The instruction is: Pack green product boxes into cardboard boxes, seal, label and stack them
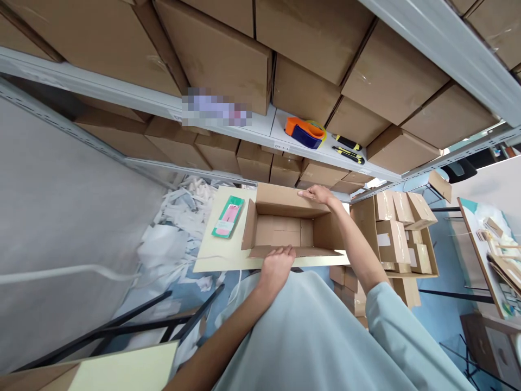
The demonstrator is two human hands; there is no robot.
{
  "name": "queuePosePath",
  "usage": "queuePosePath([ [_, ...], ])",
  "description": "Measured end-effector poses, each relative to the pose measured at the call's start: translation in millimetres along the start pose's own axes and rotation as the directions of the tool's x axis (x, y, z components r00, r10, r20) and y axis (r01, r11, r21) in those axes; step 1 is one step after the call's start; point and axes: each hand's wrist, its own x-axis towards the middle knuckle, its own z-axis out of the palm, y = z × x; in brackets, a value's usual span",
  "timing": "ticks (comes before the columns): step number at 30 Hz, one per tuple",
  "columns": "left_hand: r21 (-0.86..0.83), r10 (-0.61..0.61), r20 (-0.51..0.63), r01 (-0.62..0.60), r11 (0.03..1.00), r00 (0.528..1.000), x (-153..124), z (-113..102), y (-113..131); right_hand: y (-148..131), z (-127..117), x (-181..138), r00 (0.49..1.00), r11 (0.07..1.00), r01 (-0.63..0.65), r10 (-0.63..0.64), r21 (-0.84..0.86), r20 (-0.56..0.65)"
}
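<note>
An open cardboard box (285, 231) stands on the pale yellow table (209, 255), its flaps raised and its inside bare. My left hand (277, 269) grips the near flap, with the fingers curled over its edge. On the far flap, toward the right corner, my right hand (318, 194) holds the upper edge, thumb stretched along the inner face and the other fingers hidden behind. To the left of the box lies a flat green and pink package (228, 217), apart from both hands.
Metal shelving (228, 130) full of cardboard boxes hangs over the table's far side. On it lie an orange and blue tape dispenser (305, 132) and yellow-black utility knives (348, 154). Paper scraps (171, 233) heap at left; a large carton (433, 260) with small boxes stands at right.
</note>
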Motion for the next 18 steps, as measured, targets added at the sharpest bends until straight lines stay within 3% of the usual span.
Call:
queuePosePath([
  [6,-0.046,0.032,-0.048,-0.035,0.998,0.998,-18.0,27.4,-4.8,2.2,28.1,11.9,1.0,0.997,-0.012,0.014,0.081,-0.023],
  [11,-0.012,0.064,-0.035,-0.065,0.998,0.997,-22.4,35.9,-6.4,-4.3,43.1,2.7,0.992,0.995,-0.053,0.062,0.086,-0.109],
  [15,-0.015,0.061,-0.057,-0.062,0.998,0.996,-20.5,34.4,-4.1,-10.8,42.0,-13.0,0.97,0.994,-0.09,0.1,0.054,-0.219],
  [18,-0.017,0.059,-0.074,-0.06,0.998,0.996,-18.3,32.8,-0.9,-16.0,49.9,-39.5,0.903,0.997,-0.05,0.067,0.052,-0.423],
])
